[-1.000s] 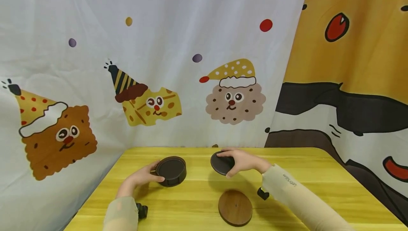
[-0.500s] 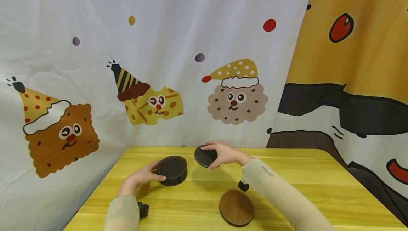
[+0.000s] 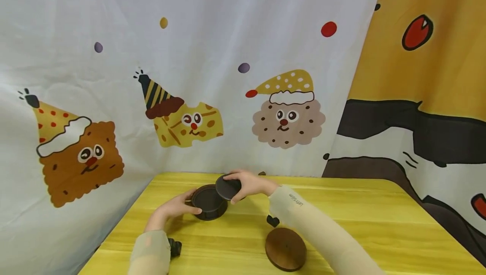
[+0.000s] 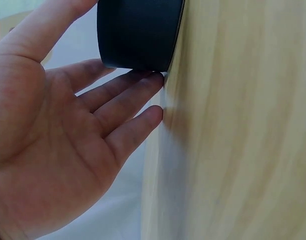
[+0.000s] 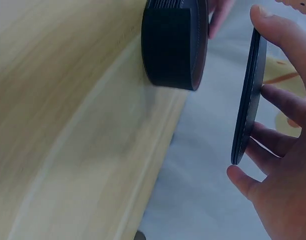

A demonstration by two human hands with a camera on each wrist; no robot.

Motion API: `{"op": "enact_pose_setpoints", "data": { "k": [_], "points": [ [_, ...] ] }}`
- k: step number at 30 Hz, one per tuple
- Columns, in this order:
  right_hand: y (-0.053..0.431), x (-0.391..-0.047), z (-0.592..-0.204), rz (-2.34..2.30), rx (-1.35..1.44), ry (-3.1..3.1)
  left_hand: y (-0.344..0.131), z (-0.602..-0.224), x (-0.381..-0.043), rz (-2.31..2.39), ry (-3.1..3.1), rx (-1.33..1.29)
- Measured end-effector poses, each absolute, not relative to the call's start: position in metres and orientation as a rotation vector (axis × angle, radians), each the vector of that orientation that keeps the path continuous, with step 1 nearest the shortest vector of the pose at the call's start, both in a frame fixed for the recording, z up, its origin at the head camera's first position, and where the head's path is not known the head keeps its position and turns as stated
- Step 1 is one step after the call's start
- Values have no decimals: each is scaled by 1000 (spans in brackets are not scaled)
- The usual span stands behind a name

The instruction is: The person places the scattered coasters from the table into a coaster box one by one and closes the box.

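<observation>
A round black coaster holder stands on the table towards the back left. My left hand grips its left side, thumb at the front and fingers round behind; in the left wrist view fingertips lie under the holder's lower edge. Through a gap in the holder wall, stacked thin layers show. My right hand holds thin round black coasters by the edge between thumb and fingers, tilted, more than one layer thick. In the head view they overlap the holder's right rim, raised off the table.
A round brown wooden disc lies on the yellow wood-grain table, close to the right forearm. Behind the table hangs a white curtain with cartoon prints. Small black devices sit under both wrists.
My right hand has moved left with the black coasters, from right of the holder to its rim. The left hand keeps its grip on the holder. The head view has shifted slightly.
</observation>
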State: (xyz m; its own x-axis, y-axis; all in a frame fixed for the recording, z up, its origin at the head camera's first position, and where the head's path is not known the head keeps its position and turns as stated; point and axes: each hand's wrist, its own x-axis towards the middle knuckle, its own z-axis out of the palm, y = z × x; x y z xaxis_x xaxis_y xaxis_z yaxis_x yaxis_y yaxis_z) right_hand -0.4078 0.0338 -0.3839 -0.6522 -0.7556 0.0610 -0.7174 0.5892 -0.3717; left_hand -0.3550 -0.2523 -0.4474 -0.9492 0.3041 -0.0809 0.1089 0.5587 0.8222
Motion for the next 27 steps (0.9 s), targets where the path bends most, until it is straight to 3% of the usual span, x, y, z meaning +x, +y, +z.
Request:
{"op": "enact_pose_setpoints", "data": {
  "k": [27],
  "points": [
    [-41, -414, -408, -489, -1202, 2673, -252, -446, -354, 1318, 2574, 407]
  ]
}}
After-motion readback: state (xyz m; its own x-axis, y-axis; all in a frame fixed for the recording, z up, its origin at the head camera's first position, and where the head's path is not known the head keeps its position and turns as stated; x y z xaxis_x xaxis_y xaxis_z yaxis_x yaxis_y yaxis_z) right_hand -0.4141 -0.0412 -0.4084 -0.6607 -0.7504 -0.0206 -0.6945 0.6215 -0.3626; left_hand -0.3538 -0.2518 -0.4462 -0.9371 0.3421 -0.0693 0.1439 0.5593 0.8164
